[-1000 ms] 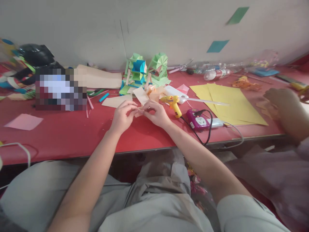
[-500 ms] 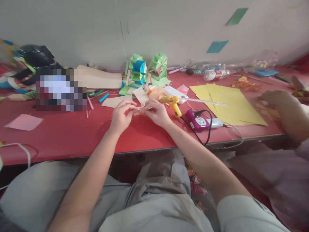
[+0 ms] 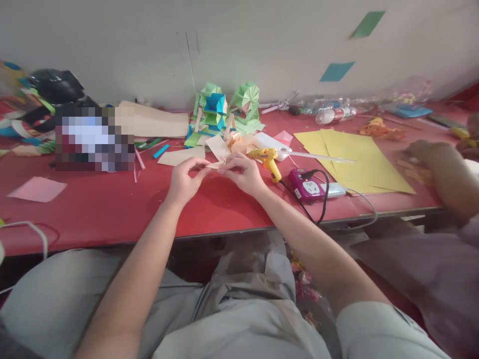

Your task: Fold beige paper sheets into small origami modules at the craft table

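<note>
Between my two hands is a small piece of folded peach paper [image 3: 215, 165], held just above the red table [image 3: 220, 209]. My left hand [image 3: 187, 180] pinches its left end between thumb and fingers. The fingers of my right hand [image 3: 242, 174] are closed on its right end. Right behind it lie a pale paper square [image 3: 218, 148] and crumpled orange paper pieces [image 3: 239, 143]. A yellow glue gun [image 3: 266, 158] with a long clear glue stick [image 3: 318, 157] rests beside my right hand. A flat cream paper sheet [image 3: 179, 157] lies behind my left hand.
Green and blue folded-paper models [image 3: 215, 107] stand by the wall. Yellow sheets [image 3: 359, 159], a purple power socket [image 3: 309, 187] with cords and a plastic bottle [image 3: 335, 115] lie to the right. Another person's hand [image 3: 430, 152] rests at far right. A pink paper [image 3: 37, 189] lies left.
My left hand has shifted slightly left and down, and more of the folded peach paper shows between my hands. My right hand has barely moved.
</note>
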`<action>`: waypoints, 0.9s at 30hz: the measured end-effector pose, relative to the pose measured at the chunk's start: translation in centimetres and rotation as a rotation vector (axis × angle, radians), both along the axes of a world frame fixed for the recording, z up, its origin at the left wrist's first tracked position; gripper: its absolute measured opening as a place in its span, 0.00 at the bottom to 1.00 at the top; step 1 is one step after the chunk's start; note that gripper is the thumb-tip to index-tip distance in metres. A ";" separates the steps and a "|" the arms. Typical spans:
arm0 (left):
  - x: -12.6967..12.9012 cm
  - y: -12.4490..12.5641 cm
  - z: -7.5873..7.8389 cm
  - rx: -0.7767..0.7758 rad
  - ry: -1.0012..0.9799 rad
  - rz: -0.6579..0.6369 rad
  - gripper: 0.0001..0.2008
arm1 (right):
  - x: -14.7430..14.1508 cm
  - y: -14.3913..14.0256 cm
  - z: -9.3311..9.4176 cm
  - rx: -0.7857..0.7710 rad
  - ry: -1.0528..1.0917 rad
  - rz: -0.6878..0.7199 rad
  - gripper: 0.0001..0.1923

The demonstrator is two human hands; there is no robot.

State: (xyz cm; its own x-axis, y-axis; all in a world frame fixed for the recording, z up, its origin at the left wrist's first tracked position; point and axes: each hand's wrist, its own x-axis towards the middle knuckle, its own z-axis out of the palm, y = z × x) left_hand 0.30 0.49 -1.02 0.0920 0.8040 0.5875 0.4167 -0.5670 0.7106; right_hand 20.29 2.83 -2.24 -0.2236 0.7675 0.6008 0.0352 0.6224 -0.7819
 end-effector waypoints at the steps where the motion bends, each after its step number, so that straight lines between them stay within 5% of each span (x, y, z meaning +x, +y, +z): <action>1: 0.0 0.0 0.0 0.001 -0.006 0.000 0.12 | 0.0 0.0 0.0 0.000 0.006 -0.001 0.08; 8: 0.1 0.1 -0.1 0.039 -0.042 -0.040 0.06 | 0.0 0.0 0.1 -0.027 0.000 0.008 0.05; 18: -0.2 0.2 -0.2 0.048 0.013 -0.023 0.03 | 0.0 -0.4 0.5 -0.046 -0.062 -0.020 0.17; 27: -0.1 0.0 0.4 -0.114 -0.156 -0.008 0.06 | 0.4 0.7 0.0 -0.185 -0.001 0.005 0.21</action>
State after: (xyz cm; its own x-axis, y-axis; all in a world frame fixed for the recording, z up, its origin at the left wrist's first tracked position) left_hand 0.24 0.54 -0.59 0.0132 0.8656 0.5006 0.2924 -0.4821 0.8259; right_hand 20.66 3.50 -2.20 -0.2283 0.8637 0.4494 0.0336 0.4683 -0.8829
